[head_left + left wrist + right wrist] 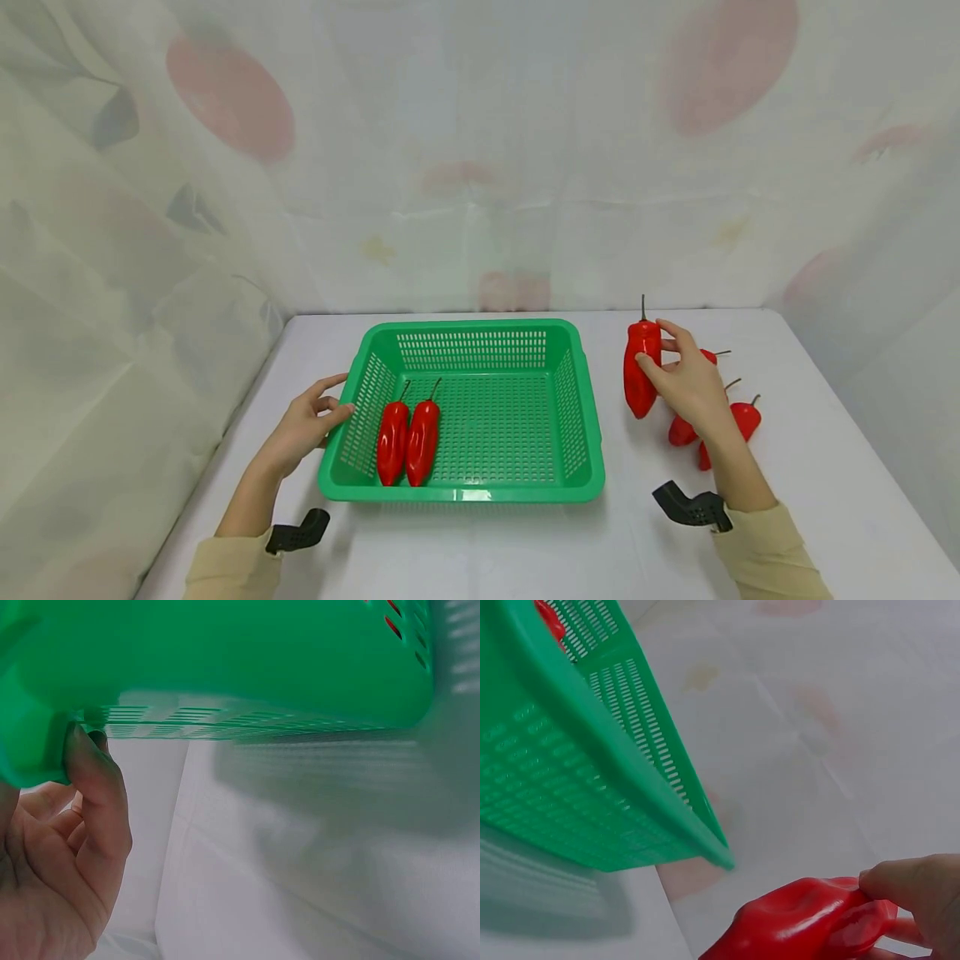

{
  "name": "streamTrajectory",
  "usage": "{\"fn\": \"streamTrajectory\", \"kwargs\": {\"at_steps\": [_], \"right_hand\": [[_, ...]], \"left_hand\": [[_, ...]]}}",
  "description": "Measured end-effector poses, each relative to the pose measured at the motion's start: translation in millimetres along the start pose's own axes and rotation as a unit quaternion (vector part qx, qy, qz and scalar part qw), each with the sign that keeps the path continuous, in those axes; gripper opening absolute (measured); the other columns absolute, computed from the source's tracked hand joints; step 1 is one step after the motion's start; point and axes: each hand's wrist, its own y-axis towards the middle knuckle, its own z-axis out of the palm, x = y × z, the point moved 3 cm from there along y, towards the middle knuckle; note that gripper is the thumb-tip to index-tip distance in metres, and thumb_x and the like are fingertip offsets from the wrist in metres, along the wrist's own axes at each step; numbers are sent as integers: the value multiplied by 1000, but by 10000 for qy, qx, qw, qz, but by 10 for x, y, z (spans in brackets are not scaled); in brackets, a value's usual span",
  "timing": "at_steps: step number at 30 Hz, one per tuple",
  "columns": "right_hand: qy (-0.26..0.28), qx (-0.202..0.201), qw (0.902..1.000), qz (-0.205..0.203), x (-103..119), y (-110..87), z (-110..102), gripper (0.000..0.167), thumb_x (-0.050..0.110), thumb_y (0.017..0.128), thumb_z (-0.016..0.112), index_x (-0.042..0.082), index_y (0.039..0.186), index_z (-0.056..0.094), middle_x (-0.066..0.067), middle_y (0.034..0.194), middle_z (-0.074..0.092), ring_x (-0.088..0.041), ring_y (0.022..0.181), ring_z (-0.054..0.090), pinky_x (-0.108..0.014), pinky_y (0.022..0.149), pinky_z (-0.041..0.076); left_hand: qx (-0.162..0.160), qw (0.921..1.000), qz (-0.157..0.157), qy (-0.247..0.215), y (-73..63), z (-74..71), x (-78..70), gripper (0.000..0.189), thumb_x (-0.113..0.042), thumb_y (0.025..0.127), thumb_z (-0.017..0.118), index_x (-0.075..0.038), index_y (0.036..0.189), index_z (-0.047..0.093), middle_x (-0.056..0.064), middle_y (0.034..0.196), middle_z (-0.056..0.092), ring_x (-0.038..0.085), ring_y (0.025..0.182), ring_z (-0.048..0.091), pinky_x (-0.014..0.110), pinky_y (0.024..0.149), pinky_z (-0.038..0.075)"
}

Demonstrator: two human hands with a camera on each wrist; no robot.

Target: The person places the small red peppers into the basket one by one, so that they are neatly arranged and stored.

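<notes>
A green plastic basket (471,493) with slotted walls stands in the middle of the table. Inside it, on the left, two red peppers (423,442) lie side by side with their stems pointing away. My left hand (306,423) grips the basket's left rim; in the left wrist view, fingers (101,795) hook under its edge. To the right of the basket, my right hand (686,379) pinches another red pepper (641,371) between thumb and fingers, stem up. The same pepper (795,922) fills the lower part of the right wrist view, held near one end.
Several more red peppers (746,417) lie on the white table (555,550) behind and beside my right hand, partly hidden by it. A pale printed curtain (480,167) hangs behind the table and along both sides.
</notes>
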Motion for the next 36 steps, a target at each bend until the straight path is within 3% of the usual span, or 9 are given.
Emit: {"fn": "streamTrajectory", "kwargs": {"at_steps": [8, 17, 22, 30, 33, 36], "right_hand": [[104, 219, 9995, -224, 226, 54, 55, 69, 37, 89, 56, 15, 146, 23, -22, 130, 47, -32, 92, 60, -37, 64, 54], [322, 495, 9974, -406, 376, 103, 177, 69, 30, 89, 59, 16, 145, 23, -21, 129, 46, -30, 88, 61, -35, 64, 56], [613, 714, 9946, -431, 437, 108, 260, 71, 27, 88, 61, 16, 146, 22, -20, 130, 44, -29, 88, 60, -35, 65, 57], [737, 958, 9911, -557, 556, 112, 390, 72, 24, 86, 63, 13, 145, 23, -20, 128, 43, -27, 82, 61, -34, 63, 57], [758, 1048, 9899, -582, 603, 114, 439, 72, 24, 86, 63, 13, 145, 23, -19, 128, 44, -26, 82, 61, -33, 63, 57], [744, 1125, 9890, -601, 650, 114, 490, 70, 24, 87, 61, 13, 145, 24, -19, 126, 45, -25, 81, 61, -33, 64, 57]], "left_hand": [[28, 10000, 29, -38, -48, 13, -84, 60, -11, 92, 55, -6, 143, 24, 22, 91, 53, 27, 71, 65, 40, 61, 57], [-36, 10000, -1, 81, 71, -31, 150, 61, -15, 92, 56, -11, 144, 23, 21, 93, 53, 26, 71, 66, 41, 61, 57], [-65, 9999, 23, 94, 89, -34, 195, 62, -20, 92, 57, -14, 144, 24, 21, 93, 53, 26, 72, 66, 41, 61, 57], [-45, 9999, 11, 102, 86, -37, 180, 63, -19, 92, 57, -12, 144, 24, 21, 93, 53, 25, 72, 66, 41, 61, 57], [-12, 10000, -1, 86, 43, -19, 82, 61, -14, 92, 55, -9, 144, 23, 22, 93, 53, 26, 72, 66, 40, 61, 57], [-7, 10000, -2, 70, 40, -17, 80, 61, -14, 92, 55, -9, 144, 23, 23, 94, 53, 26, 72, 66, 40, 61, 57]]}}
